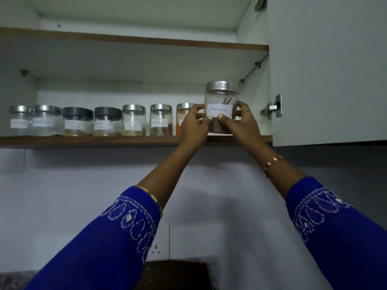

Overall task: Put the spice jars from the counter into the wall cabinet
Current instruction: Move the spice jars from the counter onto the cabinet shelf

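A clear cinnamon jar (221, 97) with a steel lid and a handwritten white label is at the right end of the wall cabinet's lower shelf (104, 140). My left hand (193, 124) grips its left side and my right hand (240, 122) grips its right side, thumbs on the label. Its base is hidden by my hands, so I cannot tell whether it rests on the shelf. To its left, several labelled spice jars (134, 120) stand in a row, and my left hand partly hides the orange-filled one (181, 116).
The open cabinet door (326, 70) hangs at the right, its hinge (272, 107) close to my right hand. An upper shelf (134, 39) runs above the jars. Below are a white wall, a wall socket (159, 245) and a dark counter edge (12, 279).
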